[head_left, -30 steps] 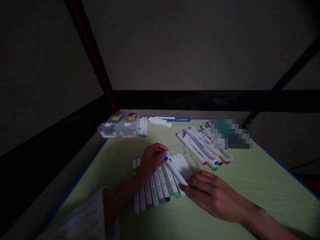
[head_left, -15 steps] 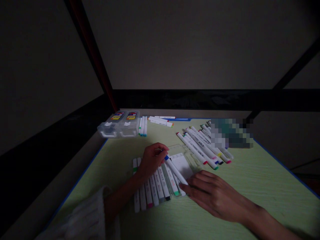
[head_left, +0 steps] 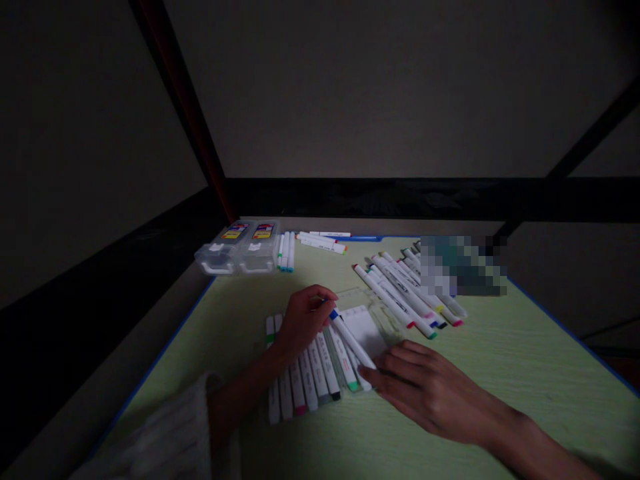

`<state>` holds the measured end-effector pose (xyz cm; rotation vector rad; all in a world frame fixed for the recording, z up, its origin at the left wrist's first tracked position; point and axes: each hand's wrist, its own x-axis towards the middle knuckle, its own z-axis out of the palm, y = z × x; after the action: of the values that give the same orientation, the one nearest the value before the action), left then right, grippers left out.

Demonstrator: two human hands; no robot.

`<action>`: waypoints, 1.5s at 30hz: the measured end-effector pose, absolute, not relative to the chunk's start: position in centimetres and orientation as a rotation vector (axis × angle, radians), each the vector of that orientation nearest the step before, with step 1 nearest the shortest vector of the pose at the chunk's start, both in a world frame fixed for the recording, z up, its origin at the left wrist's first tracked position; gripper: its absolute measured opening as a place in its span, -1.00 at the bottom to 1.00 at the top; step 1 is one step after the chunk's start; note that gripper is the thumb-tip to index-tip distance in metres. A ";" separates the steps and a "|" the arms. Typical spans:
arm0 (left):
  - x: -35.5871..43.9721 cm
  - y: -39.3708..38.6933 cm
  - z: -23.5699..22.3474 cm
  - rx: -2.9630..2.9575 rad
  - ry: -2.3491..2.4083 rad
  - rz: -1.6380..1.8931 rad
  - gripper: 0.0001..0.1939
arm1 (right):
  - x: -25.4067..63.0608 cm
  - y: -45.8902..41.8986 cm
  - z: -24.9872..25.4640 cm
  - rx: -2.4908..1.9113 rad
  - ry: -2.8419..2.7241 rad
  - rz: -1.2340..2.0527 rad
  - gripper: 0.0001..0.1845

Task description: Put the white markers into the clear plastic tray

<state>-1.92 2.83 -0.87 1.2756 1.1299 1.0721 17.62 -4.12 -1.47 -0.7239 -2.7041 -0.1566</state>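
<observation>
A white marker (head_left: 353,342), likely light and stiff, is being pinched at its ends by the left hand (head_left: 306,319) and right hand (head_left: 424,388), sound holds seemingly being offered there.

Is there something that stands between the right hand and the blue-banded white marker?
Nothing visible does: the right hand holds the near end of the white marker, and the left hand its blue-banded end.

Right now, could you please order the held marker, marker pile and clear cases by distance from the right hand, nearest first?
1. Held marker: touching the right hand.
2. Marker pile: beyond the hand, right side.
3. Clear cases: far left.
</observation>
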 end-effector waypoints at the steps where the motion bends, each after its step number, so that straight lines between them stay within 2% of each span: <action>1: -1.9 2.8 -0.9 1.270 1.128 1.075 -0.92 | 17.6 -4.1 -1.5 -0.723 -2.703 -0.155 -0.72; 45: -2.2 3.5 -1.8 1.473 1.142 1.101 -0.88 | 17.6 -4.2 -1.6 -0.694 -2.668 -0.184 -0.72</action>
<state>-2.15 3.46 -1.77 1.4725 1.1420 1.1005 17.63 -4.23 -1.57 -0.6944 -2.6679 -0.1842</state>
